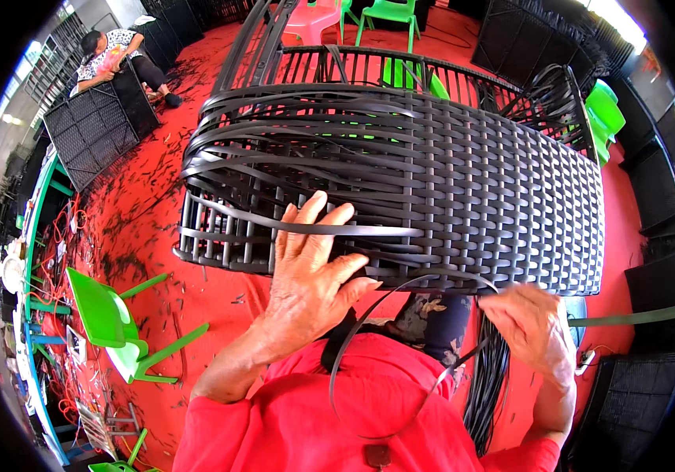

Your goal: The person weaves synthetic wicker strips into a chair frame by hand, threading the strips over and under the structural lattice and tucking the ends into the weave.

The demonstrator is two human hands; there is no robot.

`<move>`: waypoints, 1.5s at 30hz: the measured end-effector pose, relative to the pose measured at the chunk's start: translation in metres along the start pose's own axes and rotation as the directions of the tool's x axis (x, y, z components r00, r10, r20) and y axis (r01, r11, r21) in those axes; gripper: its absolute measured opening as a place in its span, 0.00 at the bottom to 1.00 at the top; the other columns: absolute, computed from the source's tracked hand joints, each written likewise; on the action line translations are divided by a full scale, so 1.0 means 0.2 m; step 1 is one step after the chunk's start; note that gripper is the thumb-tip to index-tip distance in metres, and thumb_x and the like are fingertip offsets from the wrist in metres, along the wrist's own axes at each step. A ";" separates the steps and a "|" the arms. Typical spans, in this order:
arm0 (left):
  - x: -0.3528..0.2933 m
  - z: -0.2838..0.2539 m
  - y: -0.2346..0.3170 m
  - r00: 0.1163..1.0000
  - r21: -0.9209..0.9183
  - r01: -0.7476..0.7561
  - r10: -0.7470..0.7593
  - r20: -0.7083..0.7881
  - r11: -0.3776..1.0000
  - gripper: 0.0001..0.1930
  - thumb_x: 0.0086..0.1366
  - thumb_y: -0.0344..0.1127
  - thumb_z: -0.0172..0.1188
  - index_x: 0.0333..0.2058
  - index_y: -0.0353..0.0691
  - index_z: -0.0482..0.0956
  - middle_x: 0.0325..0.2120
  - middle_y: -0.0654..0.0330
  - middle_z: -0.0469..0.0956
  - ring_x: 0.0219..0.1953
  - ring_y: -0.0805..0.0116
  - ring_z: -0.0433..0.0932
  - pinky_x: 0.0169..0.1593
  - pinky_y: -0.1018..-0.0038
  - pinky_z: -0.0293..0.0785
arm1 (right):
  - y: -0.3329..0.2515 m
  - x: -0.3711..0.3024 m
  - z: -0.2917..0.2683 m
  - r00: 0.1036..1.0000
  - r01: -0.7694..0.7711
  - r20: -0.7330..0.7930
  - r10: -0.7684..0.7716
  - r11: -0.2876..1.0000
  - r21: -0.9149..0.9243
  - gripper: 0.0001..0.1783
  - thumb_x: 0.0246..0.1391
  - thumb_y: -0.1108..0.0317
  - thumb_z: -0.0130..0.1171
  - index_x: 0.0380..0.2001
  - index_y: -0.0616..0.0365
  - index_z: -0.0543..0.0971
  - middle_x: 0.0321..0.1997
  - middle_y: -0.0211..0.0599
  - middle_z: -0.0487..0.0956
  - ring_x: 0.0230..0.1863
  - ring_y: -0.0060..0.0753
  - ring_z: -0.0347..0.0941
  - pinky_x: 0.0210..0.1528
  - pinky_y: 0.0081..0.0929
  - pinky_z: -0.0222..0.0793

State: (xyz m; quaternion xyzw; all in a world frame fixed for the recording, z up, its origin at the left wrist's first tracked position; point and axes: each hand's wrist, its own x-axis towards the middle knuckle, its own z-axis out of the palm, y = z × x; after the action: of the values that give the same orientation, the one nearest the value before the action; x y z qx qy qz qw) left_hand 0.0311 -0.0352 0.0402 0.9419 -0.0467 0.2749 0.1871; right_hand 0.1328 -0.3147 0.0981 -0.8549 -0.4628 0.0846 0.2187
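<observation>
In front of me lies a black woven panel [510, 189], tightly woven on its right part, with loose strips and open frame bars on its left. My left hand [310, 263] rests on the unwoven part, fingers spread, and one flat strip [377, 231] runs across them. At the panel's near edge my right hand [530, 322], a little blurred, has its fingers closed on a black plastic strip [337, 358]. That strip hangs in a wide loop before my red shirt. The right fingertips are partly hidden.
A bundle of black strips [488, 385] hangs beside my legs. Green chairs [109, 315] stand on the red floor at left, and a pink stool [310, 22] behind the panel. Far left, a person [113, 59] sits at another black woven piece [93, 130]. Black panels [628, 409] line the right side.
</observation>
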 end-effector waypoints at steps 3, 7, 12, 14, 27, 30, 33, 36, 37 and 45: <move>0.01 0.02 0.00 0.999 -0.036 -0.040 0.039 -0.030 0.999 0.07 0.47 0.33 0.70 0.25 0.42 0.82 0.55 0.54 0.70 0.66 0.48 0.58 0.67 0.46 0.48 | -0.09 0.18 0.05 0.927 0.218 -0.316 -0.201 0.976 0.018 0.06 0.47 0.74 0.65 0.31 0.55 0.81 0.29 0.33 0.79 0.29 0.39 0.78 0.29 0.31 0.74; 0.00 -0.09 0.00 0.983 -0.440 0.126 -0.171 -0.064 0.889 0.03 0.54 0.30 0.67 0.27 0.41 0.82 0.50 0.54 0.74 0.63 0.49 0.62 0.62 0.55 0.57 | -0.17 0.38 0.10 0.943 0.286 -0.216 -0.253 0.948 0.139 0.07 0.51 0.70 0.63 0.35 0.56 0.82 0.28 0.36 0.78 0.28 0.40 0.77 0.28 0.33 0.74; -0.06 -0.20 -0.01 0.964 -0.628 0.137 -0.249 -0.094 0.766 0.03 0.55 0.29 0.66 0.28 0.38 0.81 0.45 0.55 0.76 0.53 0.57 0.70 0.56 0.63 0.65 | -0.17 0.52 0.26 0.921 0.389 -0.103 -0.376 0.864 0.321 0.07 0.55 0.66 0.60 0.36 0.54 0.81 0.27 0.37 0.79 0.27 0.43 0.77 0.28 0.36 0.73; -0.10 -0.17 -0.04 0.958 -0.637 0.170 -0.277 -0.072 0.752 0.05 0.54 0.30 0.68 0.29 0.38 0.81 0.43 0.57 0.77 0.51 0.58 0.72 0.53 0.64 0.67 | -0.15 0.53 0.24 0.922 0.375 -0.067 -0.382 0.834 0.406 0.06 0.53 0.66 0.62 0.31 0.57 0.79 0.24 0.38 0.78 0.26 0.42 0.76 0.27 0.35 0.70; 0.02 -0.08 -0.09 0.985 0.116 -0.060 0.040 0.167 0.991 0.10 0.56 0.34 0.62 0.35 0.37 0.81 0.59 0.46 0.61 0.67 0.44 0.50 0.68 0.44 0.43 | -0.19 0.56 0.16 0.973 0.154 0.143 -0.183 0.969 0.192 0.07 0.42 0.66 0.57 0.17 0.56 0.76 0.16 0.41 0.73 0.19 0.47 0.72 0.22 0.39 0.66; 0.04 -0.10 -0.11 0.972 0.065 -0.059 0.042 0.232 0.996 0.08 0.58 0.35 0.60 0.32 0.37 0.82 0.59 0.46 0.60 0.68 0.44 0.48 0.68 0.45 0.41 | -0.19 0.58 0.17 0.971 0.130 0.177 -0.161 0.977 0.172 0.08 0.44 0.65 0.57 0.17 0.56 0.76 0.15 0.42 0.73 0.19 0.49 0.71 0.22 0.39 0.66; 0.03 -0.09 -0.15 0.971 0.006 -0.040 0.038 0.234 0.999 0.05 0.55 0.34 0.62 0.28 0.40 0.82 0.59 0.48 0.60 0.67 0.45 0.50 0.69 0.45 0.42 | -0.19 0.58 0.16 0.976 0.097 0.173 -0.129 0.978 0.187 0.10 0.46 0.63 0.58 0.18 0.57 0.77 0.16 0.41 0.74 0.19 0.48 0.71 0.22 0.37 0.65; 0.00 -0.06 -0.19 0.998 -0.172 -0.039 0.048 0.049 0.984 0.05 0.50 0.31 0.67 0.26 0.42 0.80 0.57 0.52 0.62 0.65 0.44 0.54 0.67 0.46 0.47 | -0.20 0.55 0.15 0.986 0.082 0.123 -0.108 0.976 0.200 0.10 0.49 0.62 0.61 0.22 0.57 0.78 0.19 0.42 0.75 0.20 0.45 0.72 0.23 0.35 0.65; -0.02 -0.06 -0.19 0.998 -0.169 -0.030 0.038 0.042 0.985 0.05 0.50 0.31 0.67 0.26 0.42 0.80 0.57 0.52 0.62 0.65 0.44 0.54 0.67 0.46 0.47 | -0.21 0.54 0.15 0.993 0.089 0.062 -0.103 0.976 0.197 0.11 0.51 0.62 0.62 0.24 0.58 0.78 0.20 0.42 0.76 0.21 0.43 0.73 0.23 0.34 0.65; -0.11 -0.22 -0.16 0.961 -0.551 0.155 -0.255 -0.109 0.820 0.03 0.54 0.28 0.64 0.28 0.36 0.79 0.41 0.54 0.76 0.49 0.59 0.71 0.51 0.66 0.67 | -0.31 0.59 0.31 0.892 0.446 -0.146 -0.428 0.886 0.125 0.12 0.56 0.69 0.58 0.44 0.56 0.78 0.26 0.40 0.78 0.26 0.42 0.78 0.28 0.34 0.74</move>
State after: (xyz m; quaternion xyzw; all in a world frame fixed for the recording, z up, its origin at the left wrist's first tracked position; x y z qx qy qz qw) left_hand -0.0044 0.0115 0.0524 0.8227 -0.0032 0.3116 0.4755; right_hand 0.1306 -0.1703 0.0783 -0.7123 -0.6223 0.0197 0.3240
